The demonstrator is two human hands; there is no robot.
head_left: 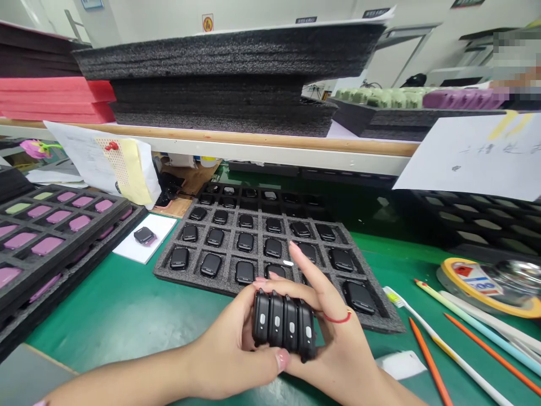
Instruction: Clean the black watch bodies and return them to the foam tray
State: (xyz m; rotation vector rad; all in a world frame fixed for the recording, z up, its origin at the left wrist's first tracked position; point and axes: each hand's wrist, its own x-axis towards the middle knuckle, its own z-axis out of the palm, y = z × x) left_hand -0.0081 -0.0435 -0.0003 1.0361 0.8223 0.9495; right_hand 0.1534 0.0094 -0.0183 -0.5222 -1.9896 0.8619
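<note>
Several black smartwatch cases (pixel 277 324) stand pressed side by side in a row between my two hands. Their narrow sides, each with a pale oval button, face me. My left hand (pixel 224 349) grips the row from the left, its thumb along the lower edge. My right hand (pixel 344 338), with a red string around one finger, closes round the right end while its index finger points up and away. Behind them lies a dark grey foam tray (pixel 380 318) of square pockets holding many similar black watch cases (pixel 245 272). My hands hide part of its front edge.
Stacked foam trays (pixel 143 217) with purple and green cases stand left. One case (pixel 144 235) rests on white paper. At right lie a toothbrush (pixel 443 344), orange sticks (pixel 429 361) and a yellow tape roll (pixel 454 290). A shelf (pixel 253 152) bearing black foam sheets crosses behind.
</note>
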